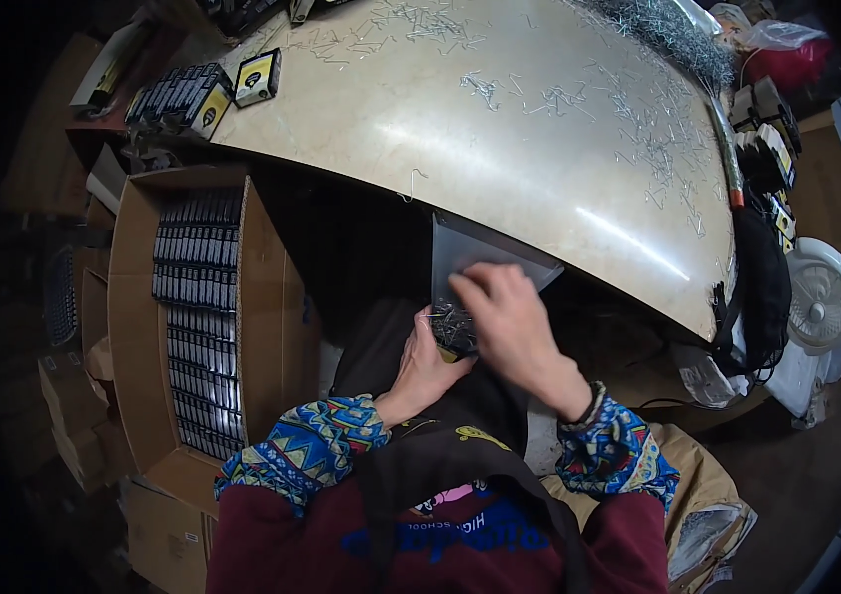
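**Small box [448, 353] of bent wire pieces [452, 325] in the left hand [422, 364], at the near end of a grey chute [490, 252]**

At the far left, an open carton [133, 297] is standing below the level of the tabletop [341, 109], and packed rows of dark boxes [198, 327] are filling much of its inside. Above it, a row of black-and-yellow boxes [178, 99] is resting on the tabletop's left corner, with a single yellow-faced box [258, 77] sitting just beside its right end. Farther right, one loose wire hook [414, 185] is lying across the front edge.

Near the centre, the left hand's grip is closing around the small box, thumb on the near right side; the wire pieces are showing at its open top. The chute is projecting from under the tabletop's edge just beyond. The right hand [518, 322] is hovering over the chute's near end and beside the box, its fingers bending inward (they are blurred, so whether this grip is holding anything cannot be told).

To the right, scattered wire hooks [658, 129] are covering part of the tabletop, and a dense heap [673, 40] is lying at its far edge. Beyond, a black bag [765, 287] is hanging beside a white fan [822, 297].
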`<state>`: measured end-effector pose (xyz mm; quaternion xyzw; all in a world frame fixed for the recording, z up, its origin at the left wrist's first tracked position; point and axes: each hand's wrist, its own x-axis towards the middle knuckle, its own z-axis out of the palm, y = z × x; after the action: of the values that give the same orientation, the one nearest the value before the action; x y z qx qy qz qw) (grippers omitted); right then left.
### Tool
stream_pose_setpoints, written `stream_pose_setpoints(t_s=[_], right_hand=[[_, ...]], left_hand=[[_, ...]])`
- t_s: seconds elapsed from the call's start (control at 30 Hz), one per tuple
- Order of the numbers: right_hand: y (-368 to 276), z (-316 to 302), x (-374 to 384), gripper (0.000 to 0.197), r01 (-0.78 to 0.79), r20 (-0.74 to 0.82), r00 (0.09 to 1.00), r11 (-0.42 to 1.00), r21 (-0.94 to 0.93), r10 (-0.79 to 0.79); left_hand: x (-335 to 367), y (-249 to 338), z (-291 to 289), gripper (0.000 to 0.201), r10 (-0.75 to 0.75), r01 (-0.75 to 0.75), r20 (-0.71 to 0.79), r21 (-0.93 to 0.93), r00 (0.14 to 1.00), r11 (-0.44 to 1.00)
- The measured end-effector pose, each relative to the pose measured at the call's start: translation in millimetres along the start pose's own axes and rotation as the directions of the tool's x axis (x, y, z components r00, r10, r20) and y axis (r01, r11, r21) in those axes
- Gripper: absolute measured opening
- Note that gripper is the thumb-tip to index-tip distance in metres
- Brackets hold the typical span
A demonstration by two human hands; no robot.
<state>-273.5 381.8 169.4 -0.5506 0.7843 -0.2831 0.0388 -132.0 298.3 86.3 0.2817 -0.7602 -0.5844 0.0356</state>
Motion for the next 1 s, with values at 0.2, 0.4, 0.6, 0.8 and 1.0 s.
stream_pose_setpoints(t_s=[0.2,0.4,0.6,0.8,1.0], right_hand=[[-4.6,10.1,-24.2,0.040,-0.011,0.126,0.992,0.992,0.129,-0.005],[-6.2,25.9,-37.1,0.035,-0.008,0.373,0.926,0.988,0.155,-0.051],[-10.3,10.8,-29.6,0.031,-0.126,0.242,0.970,0.885,0.448,0.016],[-1.0,-23.6,-2.3,0.025,-0.199,0.092,0.980,0.836,0.512,0.177],[-16.8,-34.5,9.1,0.021,-0.374,0.245,0.927,0.729,0.574,0.284]], left_hand=[[0.0,-0.8,-6.3,0.080,0.044,-0.042,-0.017,0.093,0.999,0.995],[2.5,-9.5,-8.1,0.068,0.060,-0.056,-0.021,0.144,0.998,0.988],[-11.3,-19.7,-43.8,0.065,0.161,-0.163,0.028,0.143,0.987,0.976],[6.9,30.4,-54.7,0.046,0.382,-0.390,-0.138,-0.035,0.914,0.920],[22.0,64.7,-43.2,0.033,0.490,-0.495,-0.122,-0.020,0.863,0.868]])
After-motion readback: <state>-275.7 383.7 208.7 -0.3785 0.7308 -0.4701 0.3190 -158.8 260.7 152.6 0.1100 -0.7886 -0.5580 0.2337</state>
